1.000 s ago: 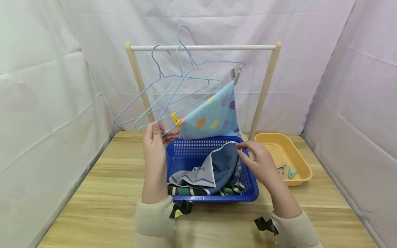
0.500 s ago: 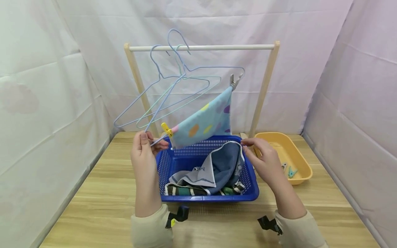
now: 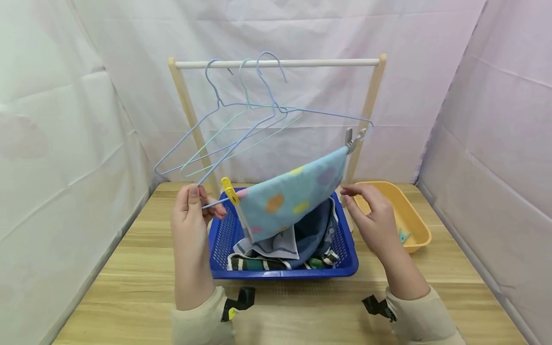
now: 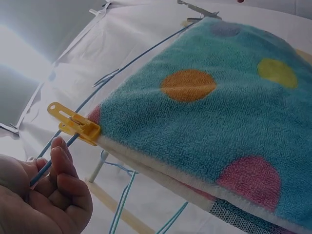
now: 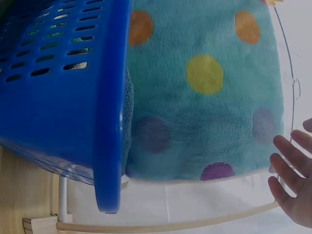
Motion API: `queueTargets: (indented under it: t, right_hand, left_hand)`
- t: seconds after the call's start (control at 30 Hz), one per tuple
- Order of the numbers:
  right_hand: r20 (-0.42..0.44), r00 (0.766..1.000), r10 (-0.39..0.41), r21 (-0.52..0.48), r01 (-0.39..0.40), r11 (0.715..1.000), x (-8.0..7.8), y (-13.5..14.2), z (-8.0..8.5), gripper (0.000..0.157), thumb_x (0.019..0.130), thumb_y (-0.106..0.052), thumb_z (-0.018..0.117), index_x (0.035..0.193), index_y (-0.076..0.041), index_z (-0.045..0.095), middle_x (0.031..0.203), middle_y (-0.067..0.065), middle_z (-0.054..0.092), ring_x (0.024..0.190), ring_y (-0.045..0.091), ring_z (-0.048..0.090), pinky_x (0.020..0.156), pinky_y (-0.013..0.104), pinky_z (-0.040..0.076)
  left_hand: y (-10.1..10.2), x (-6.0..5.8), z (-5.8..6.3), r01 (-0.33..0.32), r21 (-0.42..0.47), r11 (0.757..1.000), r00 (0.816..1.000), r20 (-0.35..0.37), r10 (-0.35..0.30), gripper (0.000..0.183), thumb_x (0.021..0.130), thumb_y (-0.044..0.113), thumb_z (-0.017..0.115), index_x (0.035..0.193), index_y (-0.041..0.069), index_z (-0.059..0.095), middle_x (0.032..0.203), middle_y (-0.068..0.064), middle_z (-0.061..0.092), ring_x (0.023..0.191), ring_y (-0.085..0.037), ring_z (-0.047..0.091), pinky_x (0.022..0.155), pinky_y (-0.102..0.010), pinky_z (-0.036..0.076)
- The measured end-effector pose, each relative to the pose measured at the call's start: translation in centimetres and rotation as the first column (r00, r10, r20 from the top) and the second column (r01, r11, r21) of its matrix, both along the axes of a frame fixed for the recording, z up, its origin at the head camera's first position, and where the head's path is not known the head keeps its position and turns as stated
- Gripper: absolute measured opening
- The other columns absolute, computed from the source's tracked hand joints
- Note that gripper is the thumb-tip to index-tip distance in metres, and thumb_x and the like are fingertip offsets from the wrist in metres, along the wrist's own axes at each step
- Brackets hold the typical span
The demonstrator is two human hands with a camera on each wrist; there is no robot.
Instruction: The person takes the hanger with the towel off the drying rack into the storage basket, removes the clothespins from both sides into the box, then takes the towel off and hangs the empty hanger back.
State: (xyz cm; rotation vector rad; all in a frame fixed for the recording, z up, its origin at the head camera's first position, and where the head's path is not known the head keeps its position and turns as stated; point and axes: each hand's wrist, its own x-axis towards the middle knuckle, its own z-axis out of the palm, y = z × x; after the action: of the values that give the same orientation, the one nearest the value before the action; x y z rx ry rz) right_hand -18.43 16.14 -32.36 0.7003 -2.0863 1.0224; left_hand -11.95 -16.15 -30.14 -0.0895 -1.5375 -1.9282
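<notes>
My left hand [image 3: 191, 211] grips the lower left corner of a blue wire hanger [image 3: 323, 113], which is tilted. A light blue towel [image 3: 293, 191] with coloured spots hangs from it, above the basket. The yellow clothespin [image 3: 230, 190] pins the towel's left corner to the hanger's lower bar, close to my left fingers. At the right corner sits a grey clothespin [image 3: 349, 139]. My right hand [image 3: 373, 215] is beside the towel's right edge with loosely bent fingers; in the right wrist view its fingers [image 5: 292, 156] hold nothing. Whether the hook touches the rail cannot be told.
A blue basket [image 3: 284, 274] contains a dark blue towel [image 3: 316, 230] and a striped cloth [image 3: 258, 264]. Behind it stands a rack with a white rail [image 3: 327, 63], bearing a blue hanger [image 3: 183, 140] and a green one [image 3: 220, 129]. A yellow tray [image 3: 424, 237] with a teal clothespin [image 3: 403, 235] stands right.
My left hand has moved left and a little down. The hanger and its towel have lowered over the basket, and their right end has swung right. The right hand shifted slightly right.
</notes>
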Motion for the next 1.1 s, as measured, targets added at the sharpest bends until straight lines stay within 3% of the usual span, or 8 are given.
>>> queueTargets:
  t: [0.23, 0.37, 0.53, 0.67, 0.9, 1.0, 1.1]
  right_hand:
    - [-0.107, 0.994, 0.024, -0.066, -0.031, 0.997, 0.2, 0.3, 0.6, 0.021, 0.090, 0.003, 0.061, 0.109, -0.001, 0.069, 0.102, 0.009, 0.069, 0.101, 0.018, 0.059, 0.095, 0.024, 0.040]
    - [-0.137, 0.991, 0.008, -0.090, -0.021, 0.996, 0.2, 0.6, 1.0, 0.021, 0.090, 0.001, 0.060, 0.110, 0.001, 0.068, 0.104, 0.011, 0.069, 0.101, 0.015, 0.058, 0.096, 0.024, 0.040]
    - [-0.197, 0.980, -0.022, -0.163, -0.011, 0.987, 0.2, 0.8, 1.3, 0.021, 0.087, 0.007, 0.059, 0.106, 0.007, 0.067, 0.101, 0.017, 0.068, 0.100, 0.011, 0.057, 0.094, 0.024, 0.040]
    - [-0.258, 0.963, -0.075, -0.245, 0.010, 0.969, 0.4, 0.7, 1.9, 0.020, 0.087, 0.006, 0.056, 0.104, 0.011, 0.066, 0.100, 0.022, 0.066, 0.099, 0.011, 0.057, 0.094, 0.027, 0.041]
    - [-0.376, 0.914, -0.154, -0.409, -0.015, 0.912, 1.0, -0.3, 3.7, 0.021, 0.083, 0.003, 0.051, 0.095, 0.013, 0.066, 0.092, 0.024, 0.065, 0.092, 0.013, 0.059, 0.087, 0.029, 0.044]
    - [-0.390, 0.908, -0.156, -0.439, -0.034, 0.898, 1.1, -0.5, 4.3, 0.022, 0.082, 0.003, 0.050, 0.094, 0.015, 0.064, 0.092, 0.023, 0.065, 0.091, 0.013, 0.059, 0.086, 0.029, 0.045]
    - [-0.393, 0.906, -0.160, -0.430, -0.027, 0.903, 0.5, -0.2, 4.3, 0.022, 0.083, 0.001, 0.050, 0.092, 0.014, 0.065, 0.091, 0.022, 0.066, 0.092, 0.014, 0.059, 0.086, 0.029, 0.044]
  left_hand:
    - [-0.3, 0.3, 0.1, 0.033, -0.019, 0.999, 0.999, -0.034, -0.034, 0.031, 0.104, 0.026, 0.041, 0.088, 0.000, 0.048, 0.060, -0.007, 0.056, 0.049, -0.013, 0.057, 0.050, -0.021, 0.049]
    - [-0.5, 0.4, 0.2, 0.019, -0.025, 1.000, 0.999, -0.036, -0.020, 0.033, 0.104, 0.025, 0.042, 0.089, -0.004, 0.048, 0.062, -0.005, 0.055, 0.048, -0.013, 0.056, 0.049, -0.021, 0.049]
    - [-0.8, 0.6, 0.1, 0.001, -0.049, 0.999, 1.000, -0.013, -0.001, 0.031, 0.104, 0.025, 0.043, 0.087, 0.000, 0.050, 0.063, -0.007, 0.053, 0.048, -0.013, 0.055, 0.050, -0.020, 0.048]
    - [-1.0, 0.8, 0.1, 0.014, -0.064, 0.998, 1.000, -0.014, -0.015, 0.029, 0.104, 0.024, 0.043, 0.085, 0.003, 0.050, 0.060, -0.008, 0.054, 0.047, -0.014, 0.054, 0.049, -0.021, 0.048]
    - [-1.1, 1.0, -0.1, 0.028, -0.075, 0.997, 0.999, 0.033, -0.026, 0.040, 0.104, 0.026, 0.043, 0.090, -0.012, 0.044, 0.060, -0.008, 0.053, 0.046, -0.015, 0.053, 0.048, -0.021, 0.048]
    - [-1.0, 1.2, -0.2, 0.028, -0.090, 0.996, 0.998, 0.056, -0.023, 0.035, 0.104, 0.025, 0.043, 0.088, -0.005, 0.047, 0.060, -0.009, 0.052, 0.047, -0.016, 0.054, 0.049, -0.021, 0.048]
    - [-1.0, 1.3, -0.2, 0.035, -0.113, 0.993, 0.997, 0.066, -0.028, 0.031, 0.104, 0.024, 0.043, 0.086, 0.000, 0.049, 0.061, -0.010, 0.052, 0.048, -0.017, 0.054, 0.050, -0.022, 0.048]
